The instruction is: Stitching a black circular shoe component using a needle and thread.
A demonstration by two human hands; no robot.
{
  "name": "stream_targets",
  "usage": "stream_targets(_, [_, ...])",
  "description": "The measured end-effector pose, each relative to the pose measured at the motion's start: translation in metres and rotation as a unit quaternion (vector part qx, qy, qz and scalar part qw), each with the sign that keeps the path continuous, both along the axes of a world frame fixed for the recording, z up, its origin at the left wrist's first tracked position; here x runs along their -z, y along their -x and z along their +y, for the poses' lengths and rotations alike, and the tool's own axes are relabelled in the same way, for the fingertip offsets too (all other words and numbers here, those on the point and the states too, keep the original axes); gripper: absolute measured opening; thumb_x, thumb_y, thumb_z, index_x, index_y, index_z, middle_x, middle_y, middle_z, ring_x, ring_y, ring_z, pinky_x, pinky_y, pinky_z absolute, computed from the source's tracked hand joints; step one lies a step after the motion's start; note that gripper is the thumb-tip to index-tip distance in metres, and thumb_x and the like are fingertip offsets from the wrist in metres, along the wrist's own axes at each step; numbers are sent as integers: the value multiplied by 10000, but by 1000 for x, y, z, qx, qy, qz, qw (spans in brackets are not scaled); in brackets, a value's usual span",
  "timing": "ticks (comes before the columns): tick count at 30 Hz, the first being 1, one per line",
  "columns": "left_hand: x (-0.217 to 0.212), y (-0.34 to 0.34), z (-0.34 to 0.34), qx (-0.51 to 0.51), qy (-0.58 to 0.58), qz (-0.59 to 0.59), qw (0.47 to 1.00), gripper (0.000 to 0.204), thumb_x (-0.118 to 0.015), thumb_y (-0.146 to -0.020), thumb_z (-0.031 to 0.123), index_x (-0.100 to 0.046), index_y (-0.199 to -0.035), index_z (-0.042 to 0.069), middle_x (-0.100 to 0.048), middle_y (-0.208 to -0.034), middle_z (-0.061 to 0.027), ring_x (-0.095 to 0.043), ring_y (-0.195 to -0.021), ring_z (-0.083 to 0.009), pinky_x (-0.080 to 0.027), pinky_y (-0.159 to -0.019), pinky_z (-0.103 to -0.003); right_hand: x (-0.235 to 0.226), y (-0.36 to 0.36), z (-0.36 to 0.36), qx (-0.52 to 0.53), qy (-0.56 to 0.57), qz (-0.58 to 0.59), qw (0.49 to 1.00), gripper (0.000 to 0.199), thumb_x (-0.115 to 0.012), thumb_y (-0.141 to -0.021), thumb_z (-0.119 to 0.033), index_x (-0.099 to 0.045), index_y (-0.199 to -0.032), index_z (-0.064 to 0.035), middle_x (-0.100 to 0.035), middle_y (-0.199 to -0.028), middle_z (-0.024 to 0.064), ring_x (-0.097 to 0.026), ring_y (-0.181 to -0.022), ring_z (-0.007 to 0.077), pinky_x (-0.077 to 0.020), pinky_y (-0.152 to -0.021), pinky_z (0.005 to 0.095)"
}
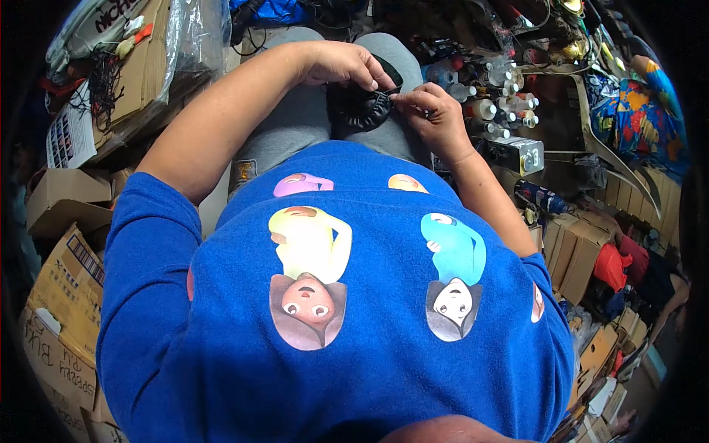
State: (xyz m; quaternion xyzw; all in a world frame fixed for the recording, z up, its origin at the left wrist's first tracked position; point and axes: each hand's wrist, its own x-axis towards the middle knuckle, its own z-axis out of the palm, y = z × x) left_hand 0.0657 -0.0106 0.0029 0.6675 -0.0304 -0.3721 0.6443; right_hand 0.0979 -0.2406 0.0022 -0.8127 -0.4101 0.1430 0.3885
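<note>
Across my grey-trousered lap lies a small, shiny black piece [360, 111] with a puckered, gathered edge. Its exact kind I cannot make out. Over its far side reaches my left hand [343, 65], thumb and fingers closed on the upper edge. Just right of the piece, my right hand [436, 117] is pinched, its fingertips close to the gathers. Whatever those right fingertips hold is too small to make out. The underside of the black piece is hidden against my thighs.
Several white-capped bottles [506, 103] stand beyond my right hand, near a box-shaped metal can [521, 156]. Cardboard boxes [66, 203] and plastic-wrapped cardboard [151, 66] crowd my left. More cartons [580, 255] and a red cloth or bag [611, 267] are at the right.
</note>
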Motion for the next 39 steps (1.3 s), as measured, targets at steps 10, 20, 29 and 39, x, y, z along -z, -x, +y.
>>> stream_targets(10, [-1,-8,7,85,-24,-76,993,433,-534,-754,-4,-561,-1186,-15,-622,-1096,-86,-554,-1024,-137,-384,-943,-262,-46,-16,32,-175,235,-195,936,205,-534,-754,-72,-692,-873,-126,-593,-867,127,-595,-800,319,-477,-730,388])
stream_targets(20, [-2,15,3,-138,-306,-375,864,291,-711,-698,142,-604,-947,36,-610,-855,-137,-603,-832,-270,-474,-736,-339,-15,-45,12,13,52,373,926,270,-651,-834,-253,-642,-906,7,-602,-792,-11,-547,-738,87,-451,-689,251])
stream_targets(29, [-7,70,34,-268,-362,-384,806,180,-607,-802,116,-606,-969,51,-626,-880,-147,-619,-827,-266,-479,-724,-328,10,-34,8,73,6,64,995,162,-663,-780,-181,-607,-805,-31,-544,-825,59,-548,-804,174,-441,-731,287])
stream_targets(39, [8,47,38,-330,459,-16,825,400,-385,-961,358,-437,-673,87,-434,-623,-29,-469,-596,-159,-433,-766,-351,4,-32,-9,116,-330,639,685,449,-376,-956,-393,-351,-595,-127,-266,-503,-11,-291,-461,138,-373,-649,336])
